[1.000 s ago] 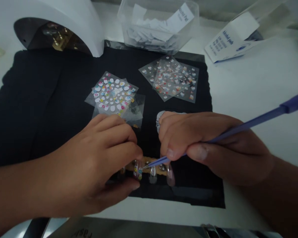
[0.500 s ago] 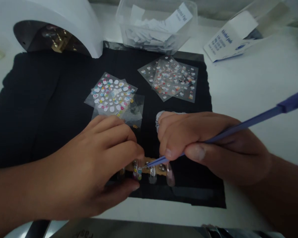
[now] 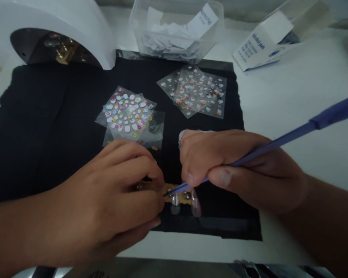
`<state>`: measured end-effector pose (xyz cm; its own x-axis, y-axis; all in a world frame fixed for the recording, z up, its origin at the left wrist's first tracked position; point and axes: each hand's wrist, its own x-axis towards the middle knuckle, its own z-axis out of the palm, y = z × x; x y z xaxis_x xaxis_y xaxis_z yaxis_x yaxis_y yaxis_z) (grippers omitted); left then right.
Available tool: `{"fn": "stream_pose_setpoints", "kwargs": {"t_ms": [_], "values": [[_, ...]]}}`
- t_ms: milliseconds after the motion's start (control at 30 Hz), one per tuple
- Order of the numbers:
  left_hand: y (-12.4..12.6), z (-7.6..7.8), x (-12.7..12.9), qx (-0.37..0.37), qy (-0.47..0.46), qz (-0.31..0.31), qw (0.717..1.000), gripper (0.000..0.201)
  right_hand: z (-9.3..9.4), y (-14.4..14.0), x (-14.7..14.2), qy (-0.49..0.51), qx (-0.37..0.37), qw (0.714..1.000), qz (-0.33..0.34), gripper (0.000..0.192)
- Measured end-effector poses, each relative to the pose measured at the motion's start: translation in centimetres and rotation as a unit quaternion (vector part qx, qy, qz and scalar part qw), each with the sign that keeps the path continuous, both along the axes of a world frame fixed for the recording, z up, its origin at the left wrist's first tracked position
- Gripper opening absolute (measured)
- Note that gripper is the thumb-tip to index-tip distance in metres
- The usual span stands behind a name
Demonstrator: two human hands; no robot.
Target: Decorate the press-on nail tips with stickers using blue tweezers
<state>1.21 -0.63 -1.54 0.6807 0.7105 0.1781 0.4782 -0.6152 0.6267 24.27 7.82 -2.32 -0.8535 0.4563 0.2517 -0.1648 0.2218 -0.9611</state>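
I see a matt black cloth mat [image 3: 46, 127] under glossy clear plastic sticker sheets [image 3: 130, 116]. The tool [image 3: 278, 143] looks like smooth purple plastic with a thin metal tip. The nail tips [image 3: 195, 200] shine, glassy, on a wood-toned strip [image 3: 174, 193]. The lamp [image 3: 60, 23] is smooth white plastic; the box [image 3: 261, 48] is paper card.

The left hand [image 3: 113, 197] covers most of the nail strip [image 3: 179, 197], so only two nails show. The purple tool [image 3: 278, 143] runs off the right edge. The lamp [image 3: 46, 31] is cut off at top; box [image 3: 261, 50] lettering is too blurred to read.
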Motion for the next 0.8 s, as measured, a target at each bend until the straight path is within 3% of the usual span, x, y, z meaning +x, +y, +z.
{"fn": "stream_pose_setpoints", "kwargs": {"t_ms": [300, 500, 800], "values": [[-0.60, -0.02, 0.44, -0.002, -0.012, 0.047, 0.999, 0.010, 0.01, -0.03, 0.15, 0.002, -0.006, 1.000, 0.005, 0.025], [-0.40, -0.26, 0.21, 0.035, -0.005, 0.012, 0.999, 0.008, 0.15, -0.16, 0.14, -0.005, -0.009, 1.000, 0.007, 0.022], [-0.49, -0.09, 0.29, 0.029, -0.018, 0.007, 0.999, 0.010, 0.42, 0.17, 0.48, 0.002, -0.019, 0.999, -0.044, 0.024]]}}
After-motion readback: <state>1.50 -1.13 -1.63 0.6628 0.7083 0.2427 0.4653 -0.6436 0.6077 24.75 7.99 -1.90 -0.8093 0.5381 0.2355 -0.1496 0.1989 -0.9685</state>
